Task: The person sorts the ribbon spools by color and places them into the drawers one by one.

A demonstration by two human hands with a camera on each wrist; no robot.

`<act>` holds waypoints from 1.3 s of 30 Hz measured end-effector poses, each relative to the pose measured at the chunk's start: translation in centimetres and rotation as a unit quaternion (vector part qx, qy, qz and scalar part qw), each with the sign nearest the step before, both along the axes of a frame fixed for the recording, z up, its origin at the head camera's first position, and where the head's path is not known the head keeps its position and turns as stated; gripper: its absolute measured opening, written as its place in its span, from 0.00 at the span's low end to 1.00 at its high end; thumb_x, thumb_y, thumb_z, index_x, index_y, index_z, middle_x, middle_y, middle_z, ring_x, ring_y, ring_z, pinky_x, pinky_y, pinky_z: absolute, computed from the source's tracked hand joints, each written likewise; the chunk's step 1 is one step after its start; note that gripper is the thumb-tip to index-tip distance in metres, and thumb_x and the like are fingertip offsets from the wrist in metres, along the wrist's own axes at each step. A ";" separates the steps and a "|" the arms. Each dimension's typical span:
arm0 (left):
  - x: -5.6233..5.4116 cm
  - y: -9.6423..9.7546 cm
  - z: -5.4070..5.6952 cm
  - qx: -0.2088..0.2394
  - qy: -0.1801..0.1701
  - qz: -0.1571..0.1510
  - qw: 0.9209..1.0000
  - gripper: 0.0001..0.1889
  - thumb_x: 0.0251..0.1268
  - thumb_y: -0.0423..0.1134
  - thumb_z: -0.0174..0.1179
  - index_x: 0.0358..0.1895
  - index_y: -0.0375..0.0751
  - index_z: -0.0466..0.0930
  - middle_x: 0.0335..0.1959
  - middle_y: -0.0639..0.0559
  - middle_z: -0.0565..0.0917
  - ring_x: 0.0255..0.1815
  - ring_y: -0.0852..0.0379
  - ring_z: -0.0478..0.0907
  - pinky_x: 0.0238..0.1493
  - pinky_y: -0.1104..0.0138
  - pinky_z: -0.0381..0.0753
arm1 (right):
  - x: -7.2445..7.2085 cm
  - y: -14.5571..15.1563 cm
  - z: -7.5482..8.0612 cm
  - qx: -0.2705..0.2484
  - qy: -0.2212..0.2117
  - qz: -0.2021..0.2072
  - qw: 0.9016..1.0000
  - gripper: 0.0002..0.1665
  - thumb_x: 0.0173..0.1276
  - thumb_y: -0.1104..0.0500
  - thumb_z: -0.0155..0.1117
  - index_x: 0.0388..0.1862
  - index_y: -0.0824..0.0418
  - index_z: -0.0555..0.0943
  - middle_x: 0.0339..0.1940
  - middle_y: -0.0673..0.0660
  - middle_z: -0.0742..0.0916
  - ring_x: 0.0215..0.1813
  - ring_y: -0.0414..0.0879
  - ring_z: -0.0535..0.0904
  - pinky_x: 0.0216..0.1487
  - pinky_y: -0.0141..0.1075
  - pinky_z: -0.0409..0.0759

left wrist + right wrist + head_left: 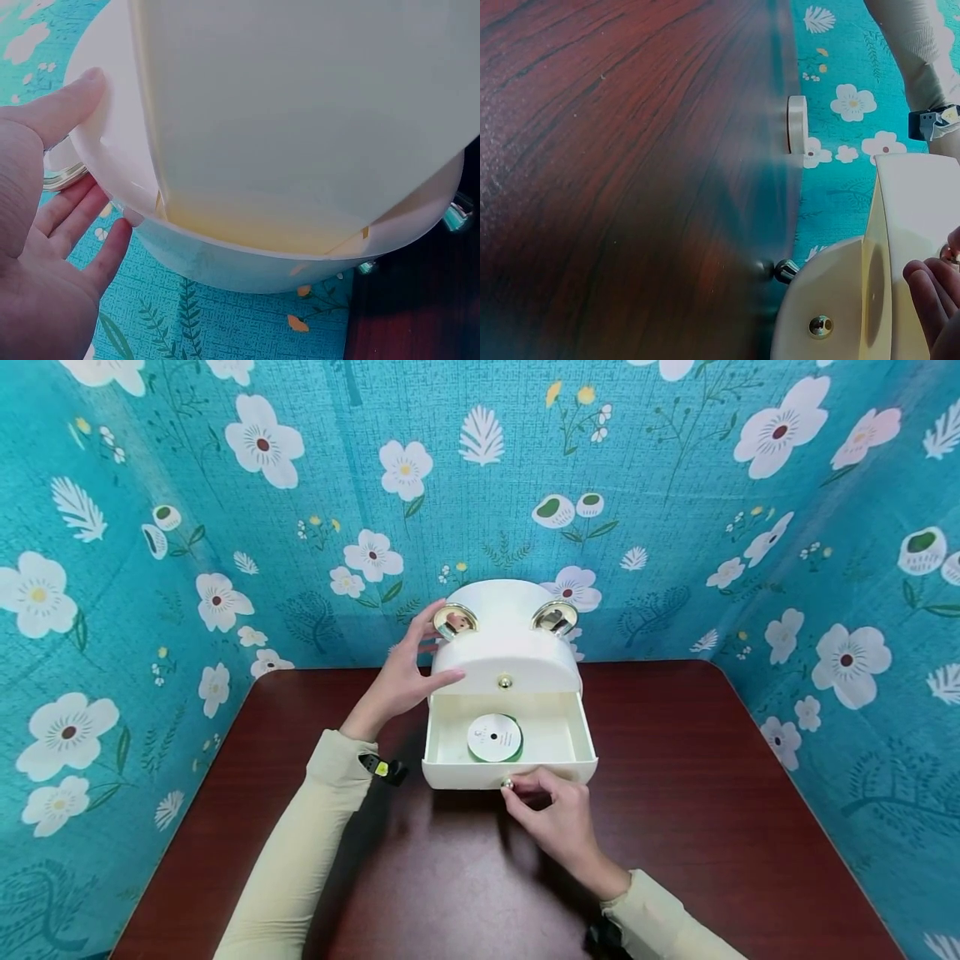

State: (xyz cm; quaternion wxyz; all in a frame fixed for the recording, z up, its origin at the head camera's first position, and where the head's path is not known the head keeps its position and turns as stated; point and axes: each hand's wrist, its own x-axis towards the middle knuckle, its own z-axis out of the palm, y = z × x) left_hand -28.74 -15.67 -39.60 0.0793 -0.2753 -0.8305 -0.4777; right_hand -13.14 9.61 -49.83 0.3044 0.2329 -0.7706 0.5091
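A white box with a rounded top [506, 635] and two gold ear-like domes [454, 621] stands on the table. Its lower drawer [555, 735] is pulled out, and inside lies a white-faced spool with a green edge [493, 737]. My left hand [401, 681] grips the box's left side. Its thumb [79, 94] lies on the front, while the other fingers spread behind, beside one dome. With thumb and forefinger, my right hand [558, 822] pinches the small drawer knob [507, 783]. Another gold knob [505, 682] sits on the section above the open drawer.
The dark red wooden table [675, 827] ends at walls of blue floral fabric [480, 485] behind and at both sides. A pale disc-like thing [798, 124] shows at the table's edge in the right wrist view. A black wrist camera [384, 768] sits on the left cuff.
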 end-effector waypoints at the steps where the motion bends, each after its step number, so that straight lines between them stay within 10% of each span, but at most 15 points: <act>1: 0.0 0.0 0.0 -0.001 -0.002 0.001 1.000 0.53 0.64 0.44 0.74 0.84 0.70 0.45 0.75 0.45 0.70 0.75 0.47 0.69 0.72 0.45 0.73 | 0.0 0.0 0.1 0.000 -0.002 0.000 1.000 0.13 0.48 0.71 0.81 0.32 0.60 0.89 0.28 0.54 0.93 0.27 0.45 0.90 0.31 0.29 0.86; 39: 0.2 0.0 0.1 -0.011 -0.004 0.008 1.000 0.53 0.64 0.43 0.74 0.84 0.66 0.45 0.75 0.43 0.70 0.74 0.45 0.70 0.72 0.44 0.73 | -3.0 -0.6 0.4 -0.007 -0.020 -0.024 0.999 0.14 0.47 0.75 0.80 0.30 0.62 0.88 0.27 0.56 0.92 0.26 0.48 0.89 0.29 0.30 0.87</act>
